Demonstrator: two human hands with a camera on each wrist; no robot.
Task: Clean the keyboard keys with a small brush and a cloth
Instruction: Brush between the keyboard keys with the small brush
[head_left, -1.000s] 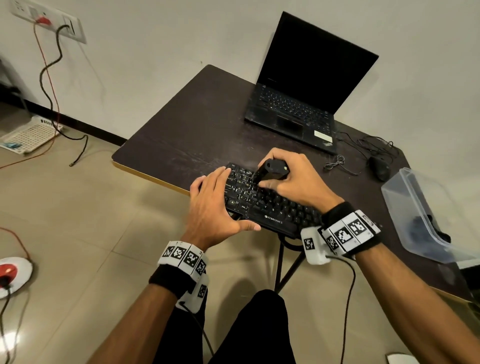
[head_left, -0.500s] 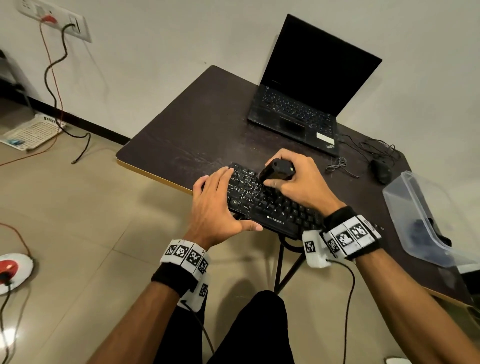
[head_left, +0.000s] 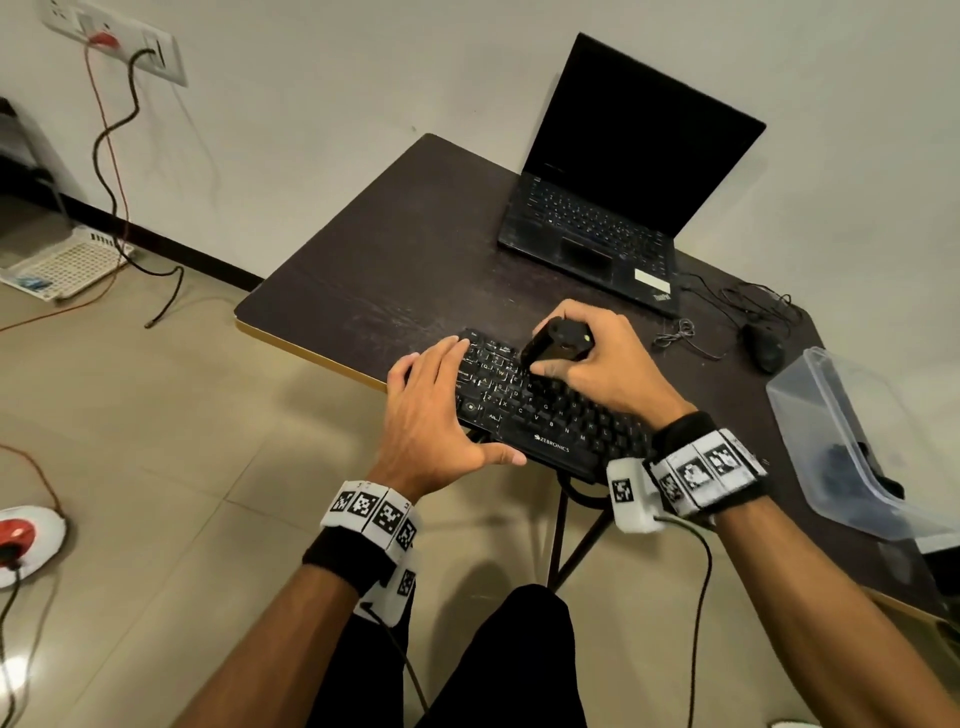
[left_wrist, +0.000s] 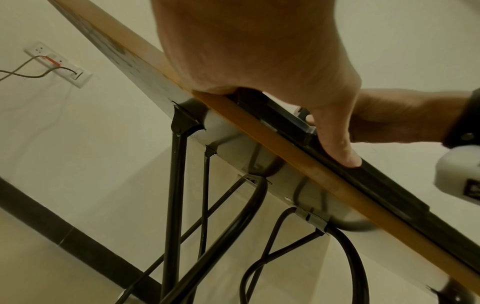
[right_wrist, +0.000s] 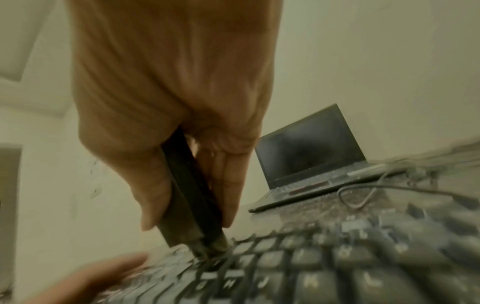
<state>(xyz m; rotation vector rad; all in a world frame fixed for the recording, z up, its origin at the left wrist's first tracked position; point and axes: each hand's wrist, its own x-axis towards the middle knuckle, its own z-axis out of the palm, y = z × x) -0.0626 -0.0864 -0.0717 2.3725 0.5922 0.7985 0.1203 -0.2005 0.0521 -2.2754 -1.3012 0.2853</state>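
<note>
A black keyboard (head_left: 550, 415) lies at the near edge of the dark table (head_left: 395, 270). My right hand (head_left: 563, 364) grips a stubby black brush (head_left: 550, 345), its tip down on the upper left key rows. In the right wrist view the brush (right_wrist: 189, 195) stands between thumb and fingers with its bristles on the blurred keys (right_wrist: 337, 267). My left hand (head_left: 441, 395) lies over the keyboard's left end with fingers straight. Its thumb (left_wrist: 335, 144) presses the front edge. I see no cloth clearly.
An open black laptop (head_left: 613, 228) stands at the back of the table. A mouse (head_left: 763, 348) and loose cable (head_left: 680, 332) lie right of it. A clear plastic container (head_left: 852, 441) holding something dark sits at the right edge. Table legs (left_wrist: 176, 185) stand below.
My right hand has shifted the brush slightly left along the upper key rows. The left hand has stayed on the keyboard's left end.
</note>
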